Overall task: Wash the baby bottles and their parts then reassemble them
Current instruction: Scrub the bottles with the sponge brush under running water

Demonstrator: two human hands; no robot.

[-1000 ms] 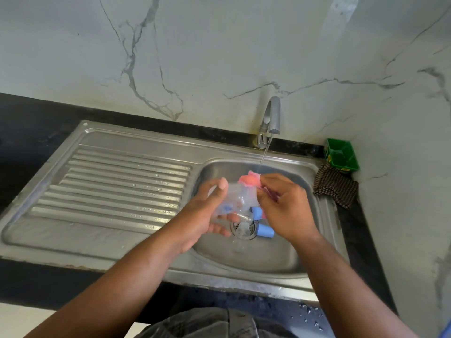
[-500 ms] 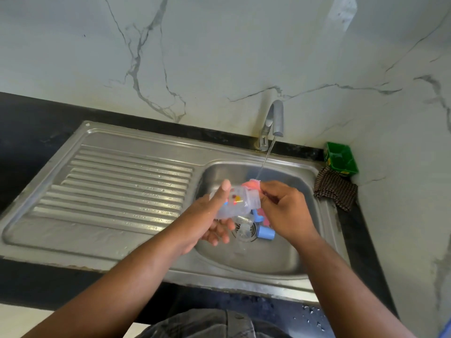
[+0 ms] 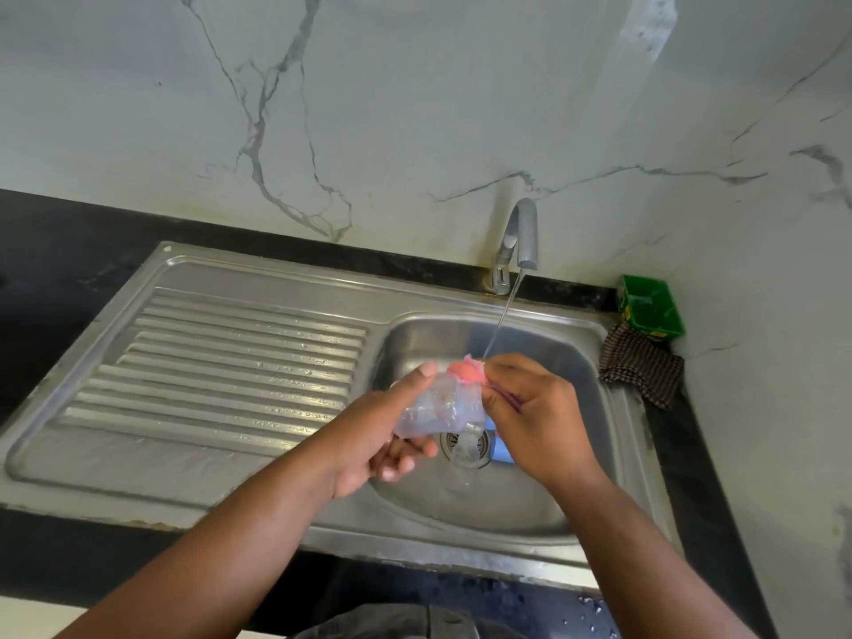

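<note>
The clear baby bottle (image 3: 438,410) is held in the air just above and left of the drain (image 3: 468,447), lying roughly on its side over the basin of the sink (image 3: 276,279). It looks like thin, light plastic. It seems stiff enough to take a firm squeeze, but it is wet and likely soapy, so I judge it slippery. The surest hold is round the middle of the barrel, where the wall runs straight, not at the open end. A drop into the steel basin would probably not break it, though it could bounce among the loose parts.

The left hand (image 3: 382,435) grips it in that way. The thumb lies across the top of the barrel and the fingers (image 3: 399,472) are curled underneath, closed round the bottle. The right hand (image 3: 535,408), up and right of the drain, has its fingers (image 3: 500,368) bunched tight. They pinch a pink sponge (image 3: 465,372) that presses on the bottle's far end; whether it goes into the mouth I cannot tell. A thin stream from the tap (image 3: 523,237), behind the drain, falls onto the sponge.

Blue parts (image 3: 502,449) lie just right of the drain, half hidden by the right hand, and something clear sits on the drain itself. On the desk (image 3: 682,454), far right of the drain, are a checked cloth (image 3: 641,368) and a green box (image 3: 650,306).
</note>
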